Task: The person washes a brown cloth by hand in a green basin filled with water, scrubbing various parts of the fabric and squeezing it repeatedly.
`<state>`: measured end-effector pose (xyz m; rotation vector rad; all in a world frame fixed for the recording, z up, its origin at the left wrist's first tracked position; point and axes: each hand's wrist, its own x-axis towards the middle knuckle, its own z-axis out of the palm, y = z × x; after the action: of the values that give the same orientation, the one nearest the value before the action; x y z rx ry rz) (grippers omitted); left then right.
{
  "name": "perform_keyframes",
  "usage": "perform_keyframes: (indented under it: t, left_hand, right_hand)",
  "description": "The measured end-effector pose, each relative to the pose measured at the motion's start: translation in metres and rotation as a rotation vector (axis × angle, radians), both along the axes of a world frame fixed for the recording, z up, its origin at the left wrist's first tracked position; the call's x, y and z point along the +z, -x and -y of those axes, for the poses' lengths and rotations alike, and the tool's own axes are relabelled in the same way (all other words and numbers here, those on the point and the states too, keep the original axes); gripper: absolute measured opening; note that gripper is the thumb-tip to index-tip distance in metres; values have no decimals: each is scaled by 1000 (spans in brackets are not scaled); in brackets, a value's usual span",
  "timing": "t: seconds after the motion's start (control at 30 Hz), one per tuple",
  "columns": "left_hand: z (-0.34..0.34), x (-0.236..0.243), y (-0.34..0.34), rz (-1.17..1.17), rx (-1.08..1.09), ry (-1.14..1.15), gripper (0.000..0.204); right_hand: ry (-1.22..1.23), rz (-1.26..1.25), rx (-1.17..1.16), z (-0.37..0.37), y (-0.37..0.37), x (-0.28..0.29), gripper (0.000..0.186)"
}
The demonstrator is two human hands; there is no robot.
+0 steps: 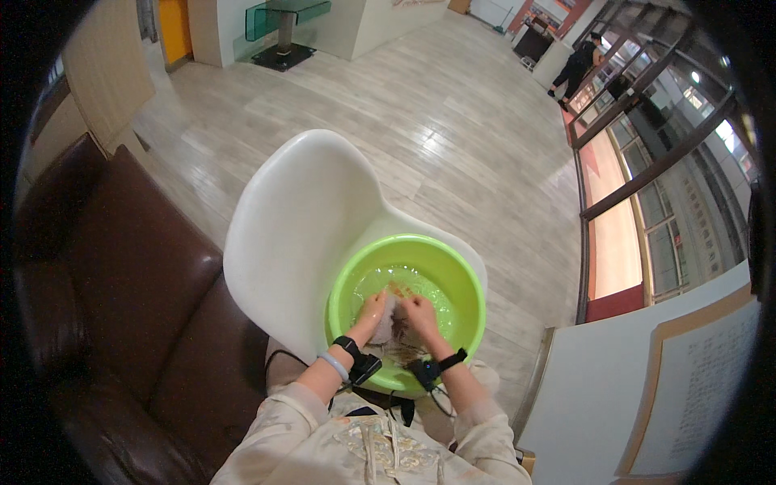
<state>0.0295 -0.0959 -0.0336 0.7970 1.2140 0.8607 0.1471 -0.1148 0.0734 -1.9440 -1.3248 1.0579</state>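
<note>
Your left hand (372, 312) and right hand (419, 314) pinch a greyish cloth (390, 325) inside the lime-green basin (477, 315), apparently already wetted in water (368, 283), not yet lifted out.

Wears a cream top (343, 453) with a pale, blurred pattern (396, 439) across the chest and light drawstrings (370, 457) down the front. Has a loose left sleeve (295, 408) and right sleeve (483, 424) in similar cream, both ending partway along the forearm. Carries on the left wrist a black strap (346, 343) with a boxy black device (367, 369), plus a smooth, pale bluish-grey bangle (332, 366) nearer the elbow. Bears another black strap (453, 360) on the right wrist, with a dark device (423, 373) showing a small blue spot. Shows thin black cable (284, 353) near the left forearm.
</note>
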Motion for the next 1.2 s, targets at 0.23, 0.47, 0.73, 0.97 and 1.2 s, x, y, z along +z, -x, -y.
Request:
perform_keyframes:
  t: [0.23, 0.47, 0.73, 0.97, 1.2]
  left_hand:
    - [16, 34, -15, 610, 52, 347, 47]
    - [16, 19, -23, 670, 94, 358, 35]
    - [14, 11, -28, 465, 6, 269, 36]
    - [16, 21, -13, 463, 35, 144, 43]
    - [-1, 76, 2, -173, 7, -304, 31]
  right_hand:
    - [-376, 401, 49, 8, 27, -18, 32]
    - [-418, 363, 112, 16, 44, -5, 28]
    - [-149, 429, -121, -13, 12, -17, 36]
    - [-395, 385, 45, 2, 22, -21, 32]
    - [249, -11, 170, -15, -52, -8, 44]
